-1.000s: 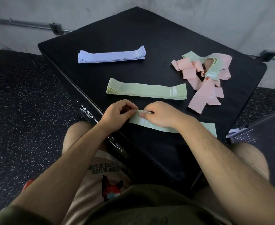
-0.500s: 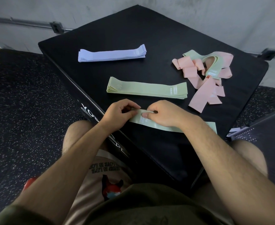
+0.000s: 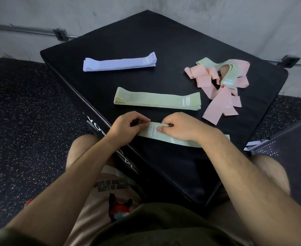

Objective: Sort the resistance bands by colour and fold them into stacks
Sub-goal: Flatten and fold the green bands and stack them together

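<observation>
Your hands eased apart; left hand (image 3: 128,126) and right hand (image 3: 181,127) pinch the green band (image 3: 152,132), lying left-right from the pad's (image 3: 146,41) left edge.

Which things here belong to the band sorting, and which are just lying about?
Job: green band pinched by left hand and right hand; green stack; purple stack; unsorted pink-and-green pile.
Lying about: wall outlet; perforated bin.

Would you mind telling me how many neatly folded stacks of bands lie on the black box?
2: a purple stack at the far left and a green stack in the middle. The pink heap on the right is loose.
</observation>
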